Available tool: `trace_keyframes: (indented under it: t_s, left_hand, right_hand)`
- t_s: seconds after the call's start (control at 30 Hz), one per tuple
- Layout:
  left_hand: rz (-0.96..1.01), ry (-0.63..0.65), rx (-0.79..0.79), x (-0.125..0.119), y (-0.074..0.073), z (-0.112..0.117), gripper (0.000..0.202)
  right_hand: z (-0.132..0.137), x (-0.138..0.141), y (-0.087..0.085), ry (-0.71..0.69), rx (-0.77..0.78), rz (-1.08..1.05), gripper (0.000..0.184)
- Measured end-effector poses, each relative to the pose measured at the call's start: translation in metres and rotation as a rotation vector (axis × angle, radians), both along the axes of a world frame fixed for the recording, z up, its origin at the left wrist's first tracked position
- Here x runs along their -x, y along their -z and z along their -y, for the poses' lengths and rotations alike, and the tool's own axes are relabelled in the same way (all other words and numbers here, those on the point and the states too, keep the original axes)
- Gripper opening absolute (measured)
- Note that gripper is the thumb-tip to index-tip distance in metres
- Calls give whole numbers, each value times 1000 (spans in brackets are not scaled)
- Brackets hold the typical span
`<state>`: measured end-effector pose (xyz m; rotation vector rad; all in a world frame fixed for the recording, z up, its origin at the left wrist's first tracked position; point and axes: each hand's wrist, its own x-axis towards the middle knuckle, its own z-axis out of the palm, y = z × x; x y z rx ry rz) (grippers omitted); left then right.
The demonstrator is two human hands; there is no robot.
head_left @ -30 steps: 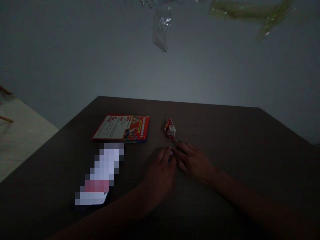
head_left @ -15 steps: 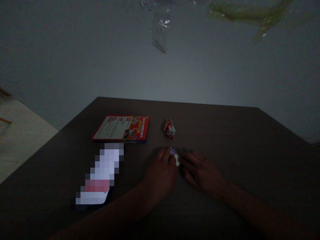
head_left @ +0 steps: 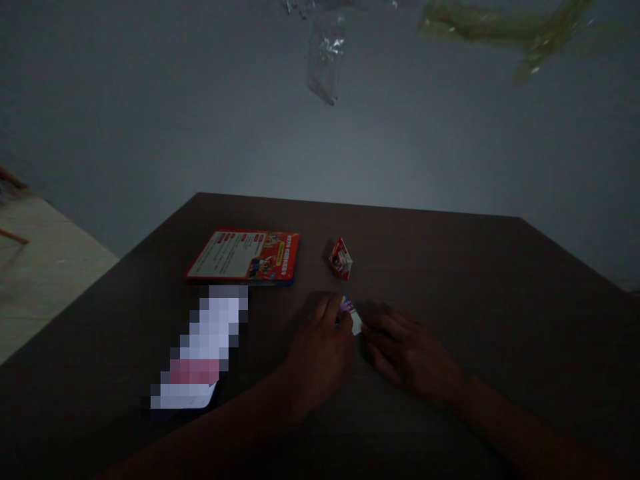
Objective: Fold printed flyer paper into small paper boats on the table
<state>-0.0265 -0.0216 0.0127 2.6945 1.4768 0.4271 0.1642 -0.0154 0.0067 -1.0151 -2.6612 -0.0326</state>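
Note:
Both my hands rest on a dark brown table in dim light. My left hand lies with curled fingers pressing on a small folded piece of paper, white with blue and red print. My right hand meets that paper's lower right edge with its fingertips bent. A small red folded paper shape stands just beyond the hands, untouched.
A red printed booklet lies flat at the back left of the table. A blurred white and pink item lies to the left of my left arm. Clear plastic wrapping shows at the top, against the grey wall.
My right hand has drawn back to the right and toward me, uncovering the small folded paper. My left hand has stayed in place.

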Motion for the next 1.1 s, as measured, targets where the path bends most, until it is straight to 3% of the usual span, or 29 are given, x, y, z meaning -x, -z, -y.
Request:
trace_keyframes:
  t_s: [0.2,0.47,0.63,0.73,0.87,1.1]
  left_hand:
    - [-63,-55,39,-2,-5,2,33]
    - [80,74,177,2,1,0,30]
    - [145,152,169,3,2,1,33]
    - [113,119,175,2,-3,3,30]
    - [29,76,190,3,-6,4,37]
    - [-21,72,166,7,5,1,48]
  right_hand:
    - [5,5,1,-37,35,-19,22]
    - [8,10,-2,-158,133,-131,16]
    - [-6,-7,-4,-31,130,-199,22]
    - [-11,-13,-3,40,123,-139,26]
    - [-10,-15,-5,42,113,-103,27]
    - [-10,-22,-3,22,93,-46,26]
